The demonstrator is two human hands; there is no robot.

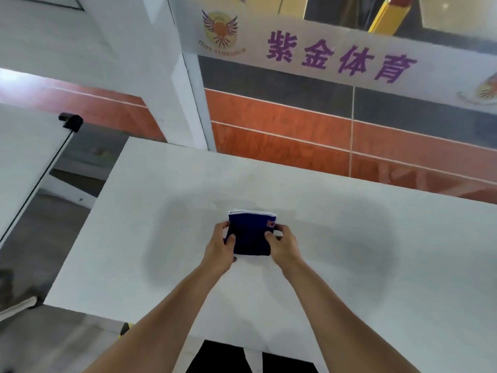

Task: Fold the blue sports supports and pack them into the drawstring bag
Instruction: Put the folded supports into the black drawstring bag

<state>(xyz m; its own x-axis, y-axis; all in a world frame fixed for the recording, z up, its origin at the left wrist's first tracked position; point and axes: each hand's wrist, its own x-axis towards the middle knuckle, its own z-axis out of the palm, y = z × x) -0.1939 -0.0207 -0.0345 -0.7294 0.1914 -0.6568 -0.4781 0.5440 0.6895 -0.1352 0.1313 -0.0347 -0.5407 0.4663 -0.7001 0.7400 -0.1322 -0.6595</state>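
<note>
**Both hands on the folded support**

While the desk (349, 238) lies bare around it, the support (251, 235) sits near its middle as a dark blue folded square with a white band along the far edge. The left hand (219, 247) pinches its left edge, thumb on top; the right hand (282, 244) pinches the right edge beside a small red logo. Each grip is pressed onto the cloth. It looks soft, light and springy, likely to unfold if released, so the edges are the place to hold. No bag is in view.
</note>
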